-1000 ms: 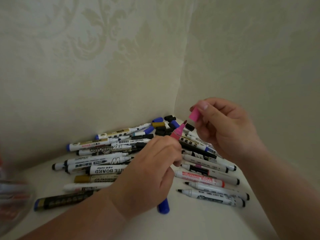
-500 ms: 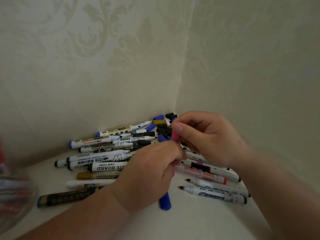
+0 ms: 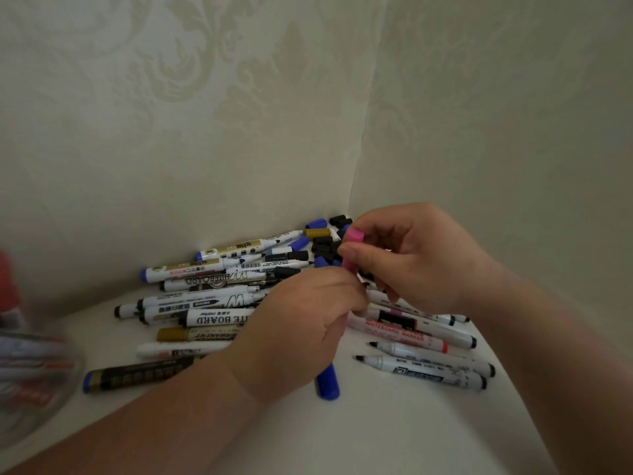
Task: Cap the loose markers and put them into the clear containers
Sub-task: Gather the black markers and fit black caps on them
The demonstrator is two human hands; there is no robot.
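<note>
**Both hands meet over the marker pile, a pink cap pinched onto a marker.**

The right hand (image 3: 418, 258) pinches the pink cap (image 3: 353, 238) between thumb and curled fingers, over the top of the pink marker (image 3: 350, 267). The left hand (image 3: 301, 323), just nearer and to the left, grips that marker's barrel in a fist. A blue end (image 3: 327, 383) shows under the left hand; whether it belongs to that marker I cannot tell. Around the hands the pile of markers (image 3: 205, 303) lies on the pale tabletop (image 3: 376, 433) in a corner of patterned walls (image 3: 171, 132). Loose caps (image 3: 325, 248), black and blue, sit at the far corner. Two uncapped markers (image 3: 428, 368) lie near right. A blurred clear container (image 3: 30, 371) with markers inside is at the left edge.
</note>
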